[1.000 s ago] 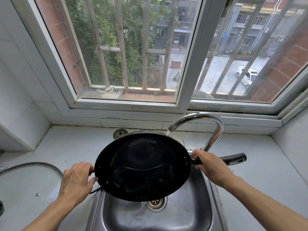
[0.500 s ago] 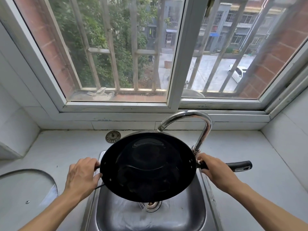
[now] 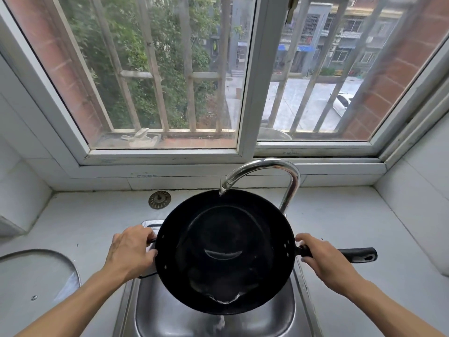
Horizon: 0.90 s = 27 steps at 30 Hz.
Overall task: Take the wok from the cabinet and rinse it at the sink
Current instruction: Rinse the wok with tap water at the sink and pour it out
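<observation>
We start at our right hand [image 3: 326,261], whose fingers curl over the near end of the wok's long black handle [image 3: 357,254], close to where it joins the bowl; the free end of the handle sticks out to the right over the counter [image 3: 340,215]. Our left hand [image 3: 132,251] grips the small loop handle on the opposite side of the rim, fingers wrapped over the edge, thumb toward the bowl. Between the two grips hangs the wok [image 3: 224,251], held above the steel sink [image 3: 170,317] and not resting on it. So the wok's long axis runs left to right, from one hand straight across to the other, and each hand sits about equally near the bowl. The near rim looks lower than the far rim, and water gathers at that near lip and spills down into the basin. The curved faucet [image 3: 286,176] rises behind the right side of the wok, and its spout ends just above the far rim, where a thin stream seems to fall into the bowl. We judge that the next move turns on this hand-to-hand axis: rolling both wrists together tips the bowl toward or away from us, while the spout fixes where fresh water lands. A strainer plug [image 3: 159,199] lies on the counter behind the left hand.
</observation>
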Motion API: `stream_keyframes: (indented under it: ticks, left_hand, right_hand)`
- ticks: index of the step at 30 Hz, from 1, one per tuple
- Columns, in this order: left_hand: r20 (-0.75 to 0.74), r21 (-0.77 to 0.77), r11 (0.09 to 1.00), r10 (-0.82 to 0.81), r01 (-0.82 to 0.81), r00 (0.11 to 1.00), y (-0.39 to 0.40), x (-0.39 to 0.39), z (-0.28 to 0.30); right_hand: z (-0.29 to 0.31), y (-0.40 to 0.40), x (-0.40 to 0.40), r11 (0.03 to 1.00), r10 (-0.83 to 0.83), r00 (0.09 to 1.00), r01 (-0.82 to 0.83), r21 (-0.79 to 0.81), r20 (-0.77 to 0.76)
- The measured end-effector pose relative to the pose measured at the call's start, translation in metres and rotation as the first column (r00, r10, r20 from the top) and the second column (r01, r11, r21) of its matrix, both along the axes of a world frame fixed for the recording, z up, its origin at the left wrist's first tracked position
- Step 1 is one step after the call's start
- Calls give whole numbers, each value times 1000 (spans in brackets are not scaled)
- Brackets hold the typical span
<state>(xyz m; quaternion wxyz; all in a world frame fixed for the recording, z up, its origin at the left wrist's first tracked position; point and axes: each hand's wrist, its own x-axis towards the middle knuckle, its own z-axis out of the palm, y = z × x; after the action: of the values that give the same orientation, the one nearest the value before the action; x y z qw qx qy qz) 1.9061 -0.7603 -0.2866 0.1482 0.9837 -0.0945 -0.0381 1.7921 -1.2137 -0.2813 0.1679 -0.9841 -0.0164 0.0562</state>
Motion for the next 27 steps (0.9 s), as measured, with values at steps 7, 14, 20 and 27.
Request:
stream_keyframes:
  ticks: [7, 14, 20, 27]
  left_hand:
    - [-224, -144, 982, 90, -124, 971, 7, 3, 17]
    - [-298, -215, 937, 205, -275, 932, 20, 9, 28]
    - [-262, -227, 933, 218, -279, 940, 29, 6, 27]
    - [-321, -206, 925, 244, -319, 915, 34, -5, 8]
  right_hand:
    - [6, 3, 6, 999, 48, 998, -48, -4, -49]
    - [20, 23, 22, 991, 113, 993, -115, -73, -28]
    - [21, 31, 28, 978, 192, 981, -194, -79, -32]
    - [10, 38, 27, 979, 192, 978, -197, -50, -77]
